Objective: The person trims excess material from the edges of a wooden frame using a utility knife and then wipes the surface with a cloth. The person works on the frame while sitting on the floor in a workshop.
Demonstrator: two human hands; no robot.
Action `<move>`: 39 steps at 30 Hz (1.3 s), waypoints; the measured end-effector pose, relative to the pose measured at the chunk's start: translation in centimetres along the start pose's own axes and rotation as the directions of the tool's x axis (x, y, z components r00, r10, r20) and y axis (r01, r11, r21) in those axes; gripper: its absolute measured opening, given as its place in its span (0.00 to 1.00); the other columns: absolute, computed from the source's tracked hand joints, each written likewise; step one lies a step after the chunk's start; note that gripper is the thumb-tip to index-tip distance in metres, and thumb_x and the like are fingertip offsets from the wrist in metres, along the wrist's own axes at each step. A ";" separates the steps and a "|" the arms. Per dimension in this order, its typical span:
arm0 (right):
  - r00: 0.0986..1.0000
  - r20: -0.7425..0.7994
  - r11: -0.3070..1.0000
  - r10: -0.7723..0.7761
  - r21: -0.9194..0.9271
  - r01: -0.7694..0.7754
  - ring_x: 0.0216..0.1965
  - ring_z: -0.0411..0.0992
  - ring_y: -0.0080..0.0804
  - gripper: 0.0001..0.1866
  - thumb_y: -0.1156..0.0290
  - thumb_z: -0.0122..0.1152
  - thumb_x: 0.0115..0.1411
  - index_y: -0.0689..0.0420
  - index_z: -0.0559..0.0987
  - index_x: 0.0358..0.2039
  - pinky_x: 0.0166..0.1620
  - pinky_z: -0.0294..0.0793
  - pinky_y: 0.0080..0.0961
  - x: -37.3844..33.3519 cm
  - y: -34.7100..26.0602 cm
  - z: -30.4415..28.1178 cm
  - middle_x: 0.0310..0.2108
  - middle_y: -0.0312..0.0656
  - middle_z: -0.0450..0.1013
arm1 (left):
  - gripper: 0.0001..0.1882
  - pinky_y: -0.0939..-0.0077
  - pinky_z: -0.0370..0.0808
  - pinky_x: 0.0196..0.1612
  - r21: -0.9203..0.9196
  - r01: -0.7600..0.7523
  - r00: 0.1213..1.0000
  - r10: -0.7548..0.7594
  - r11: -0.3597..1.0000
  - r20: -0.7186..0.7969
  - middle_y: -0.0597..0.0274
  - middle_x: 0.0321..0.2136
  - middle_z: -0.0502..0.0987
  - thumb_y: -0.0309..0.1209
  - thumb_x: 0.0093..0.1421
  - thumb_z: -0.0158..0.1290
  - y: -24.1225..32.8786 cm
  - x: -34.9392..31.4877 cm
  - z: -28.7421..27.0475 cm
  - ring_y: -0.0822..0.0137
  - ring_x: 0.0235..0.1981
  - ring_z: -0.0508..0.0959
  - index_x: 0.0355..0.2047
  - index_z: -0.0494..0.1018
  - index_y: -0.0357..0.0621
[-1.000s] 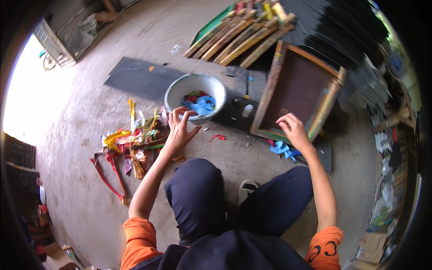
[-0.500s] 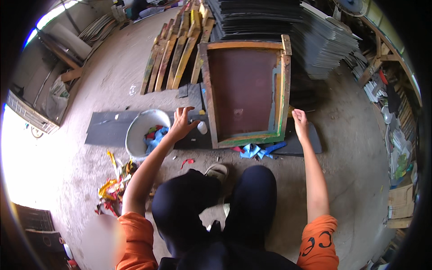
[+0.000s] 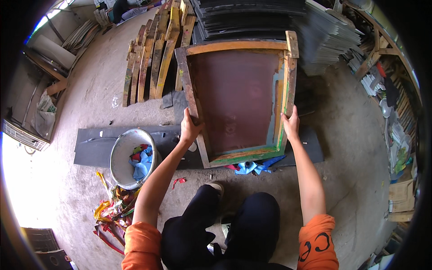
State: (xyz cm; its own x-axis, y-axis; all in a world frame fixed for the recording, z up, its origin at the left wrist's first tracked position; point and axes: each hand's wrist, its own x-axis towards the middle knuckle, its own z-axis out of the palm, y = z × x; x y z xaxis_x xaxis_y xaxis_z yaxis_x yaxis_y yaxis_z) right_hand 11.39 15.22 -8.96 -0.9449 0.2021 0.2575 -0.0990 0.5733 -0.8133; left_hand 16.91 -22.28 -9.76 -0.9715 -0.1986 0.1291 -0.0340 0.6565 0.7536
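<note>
A wooden screen printing frame [image 3: 234, 103] with a dark reddish-brown mesh stands in front of me, its lower bar stained green. My left hand [image 3: 191, 128] is closed on its left side bar, the thumb on the front. On the opposite bar my right hand [image 3: 290, 123] is closed too, a little above the lower corner. Partly hidden behind my left wrist is a small white bottle [image 3: 193, 147]. Light-blue and red cloth scraps [image 3: 251, 168] lie just under the frame's bottom edge.
Left of my arm stands a pale bucket [image 3: 115, 155] holding blue and red rags. Colourful scraps [image 3: 114, 209] are heaped on the floor beside it. A black sheet [image 3: 92, 144] lies under the bucket. Behind are wooden frames [image 3: 155, 58] and stacked black sheets [image 3: 247, 18].
Both hands have moved in from beside the frame and taken hold of its side bars. The frame looks larger and leans more to the left at the top.
</note>
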 end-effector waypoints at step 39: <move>0.680 -0.032 0.647 -0.732 -0.343 0.681 0.39 0.70 0.51 0.40 0.72 0.63 0.47 0.59 0.53 0.59 0.40 0.71 0.35 -7.2 -28.5 -14.8 0.46 0.59 0.66 | 0.36 0.70 0.69 0.47 -0.879 -0.055 0.941 -0.270 0.474 -0.205 0.52 0.47 0.66 0.12 0.44 0.47 9.2 -10.7 -12.4 0.57 0.46 0.69 0.54 0.50 0.43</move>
State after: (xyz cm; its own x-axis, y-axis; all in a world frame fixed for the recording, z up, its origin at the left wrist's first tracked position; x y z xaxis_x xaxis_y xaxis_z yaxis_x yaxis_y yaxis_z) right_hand 25.61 9.19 20.07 -0.5606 -0.2571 0.7871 -0.6000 0.7813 -0.1721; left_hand 29.94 -23.18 3.76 -0.8568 -0.5132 0.0501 0.2438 -0.3177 0.9163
